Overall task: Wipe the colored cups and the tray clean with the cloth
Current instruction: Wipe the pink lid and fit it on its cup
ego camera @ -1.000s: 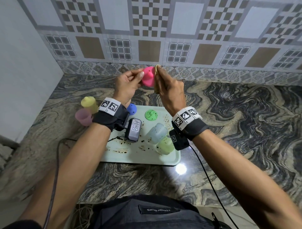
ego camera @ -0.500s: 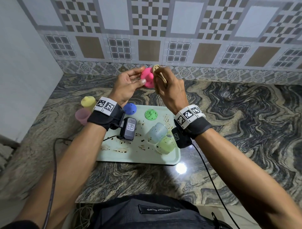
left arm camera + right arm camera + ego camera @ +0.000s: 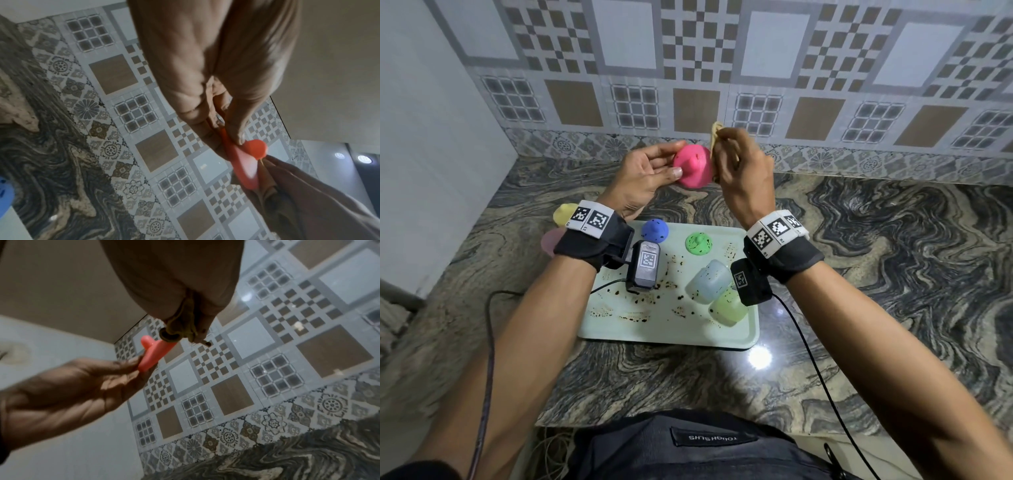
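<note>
From the head camera, the left hand (image 3: 643, 174) pinches a pink lid (image 3: 693, 166) above the counter, knob toward the viewer, while the right hand (image 3: 744, 174) clutches a yellow cloth (image 3: 715, 135) against its far side; both wrist cameras show it edge-on, thumb (image 3: 236, 129) beside the knob.

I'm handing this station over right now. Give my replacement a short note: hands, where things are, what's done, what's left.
Left hand holds the pink lid up above the counter.
Right hand grips the cloth against that lid.
On the tray, all speckled: blue lid, green lid, blue cup, green cup.
Yellow cup and pink cup sit on the counter to its left.
Left: finish the pink lid, tray items, the spattered tray.
</note>
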